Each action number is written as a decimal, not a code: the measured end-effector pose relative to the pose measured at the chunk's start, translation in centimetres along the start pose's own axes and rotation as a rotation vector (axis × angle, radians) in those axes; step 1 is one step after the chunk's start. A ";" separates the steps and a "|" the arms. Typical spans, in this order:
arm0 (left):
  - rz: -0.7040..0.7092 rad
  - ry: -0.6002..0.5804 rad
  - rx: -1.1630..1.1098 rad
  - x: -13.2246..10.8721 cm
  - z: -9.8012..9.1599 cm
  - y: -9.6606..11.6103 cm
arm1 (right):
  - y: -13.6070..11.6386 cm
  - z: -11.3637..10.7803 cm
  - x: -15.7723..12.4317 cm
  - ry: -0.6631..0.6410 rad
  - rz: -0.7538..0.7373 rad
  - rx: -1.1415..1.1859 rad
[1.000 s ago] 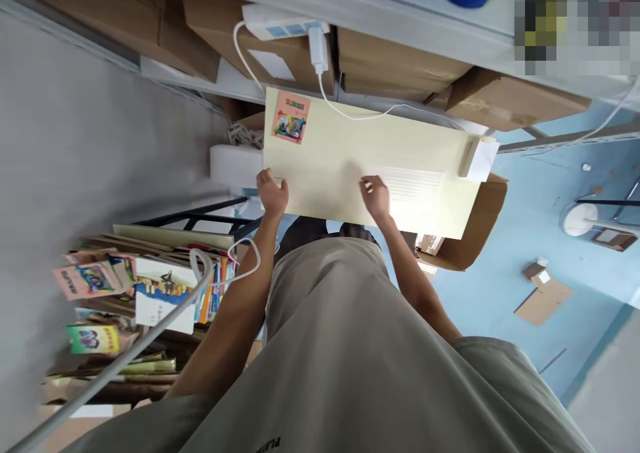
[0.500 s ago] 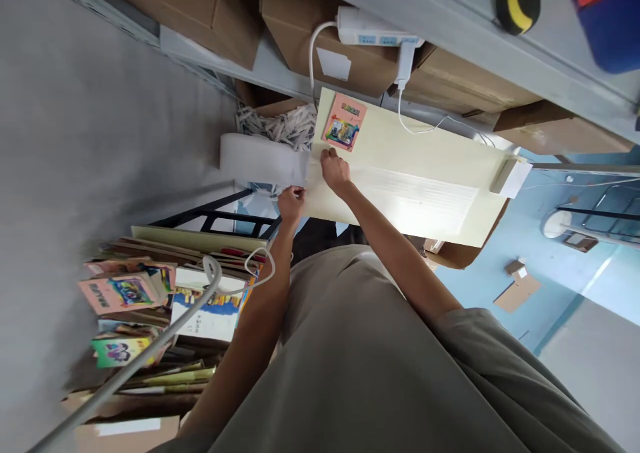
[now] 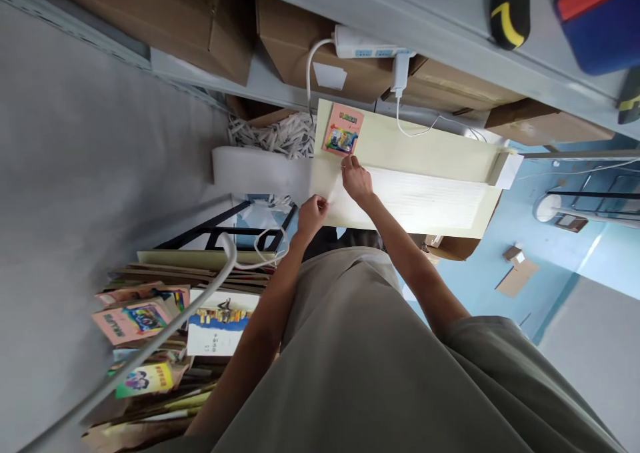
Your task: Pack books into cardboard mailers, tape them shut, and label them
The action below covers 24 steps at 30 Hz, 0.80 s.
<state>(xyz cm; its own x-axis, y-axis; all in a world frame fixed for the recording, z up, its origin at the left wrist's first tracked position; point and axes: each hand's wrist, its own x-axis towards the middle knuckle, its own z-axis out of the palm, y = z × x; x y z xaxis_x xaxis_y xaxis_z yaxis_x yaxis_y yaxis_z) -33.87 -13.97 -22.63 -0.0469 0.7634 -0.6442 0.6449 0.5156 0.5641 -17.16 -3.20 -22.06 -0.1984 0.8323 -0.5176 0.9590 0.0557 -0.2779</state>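
Note:
A white packing sheet point(image 3: 420, 196), thin and slightly shiny, runs from a white roll point(image 3: 260, 171) across the cream tabletop point(image 3: 425, 136). My left hand point(image 3: 313, 217) is closed at the sheet's near edge, thumb and fingers pinched together. Further over the table, my right hand point(image 3: 357, 178) pinches the sheet close to its far edge, just below a pink book point(image 3: 343, 129). The book lies flat on the tabletop with its colourful cover up. The sheet's material is too bright to make out exactly.
Cardboard boxes point(image 3: 320, 53) and a white power strip point(image 3: 367, 43) line the shelf behind the table. Shredded paper point(image 3: 275, 136) fills a box beside the roll. Stacked books point(image 3: 137, 319) and a grey bent tube point(image 3: 150, 349) are at lower left.
Both my hands have moved right, away from the roll, drawing the sheet further over the tabletop. The pink book stays in its place on the table. The view has shifted slightly.

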 end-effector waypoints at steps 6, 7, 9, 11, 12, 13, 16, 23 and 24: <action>0.079 -0.096 0.168 1.9 0.8 0.2 | 2.3 1.8 -3.3 0.053 0.102 0.074; 0.099 -0.120 0.211 2.1 0.7 0.1 | 2.7 1.9 -4.0 0.041 0.109 0.075; 0.140 -0.160 0.268 2.6 0.2 0.0 | 3.2 2.0 -5.0 -0.003 0.127 0.086; 0.157 -0.163 0.257 3.9 -0.4 0.2 | 3.3 1.8 -4.8 -0.009 0.150 0.128; 0.158 -0.127 0.231 4.8 -0.8 0.6 | 3.1 1.5 -4.3 0.013 0.151 0.158; 0.163 -0.062 0.197 6.0 -1.1 1.0 | 2.8 1.2 -3.5 0.043 0.142 0.190; 0.219 0.210 0.071 10.2 -2.1 3.3 | 1.4 0.1 -0.6 0.087 0.074 0.249; 0.087 0.270 -0.025 16.5 -3.1 8.8 | -0.1 -0.4 2.1 -0.013 0.074 0.283; 0.060 0.257 -0.015 16.6 -3.2 9.1 | 0.2 -0.4 2.1 -0.014 0.071 0.318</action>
<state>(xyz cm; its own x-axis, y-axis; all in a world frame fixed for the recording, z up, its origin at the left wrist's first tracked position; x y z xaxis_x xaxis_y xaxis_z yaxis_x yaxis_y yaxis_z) -31.23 4.63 -26.49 -0.2026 0.8656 -0.4580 0.6408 0.4709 0.6064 -17.31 -1.20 -22.94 -0.1376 0.8203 -0.5551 0.8595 -0.1796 -0.4785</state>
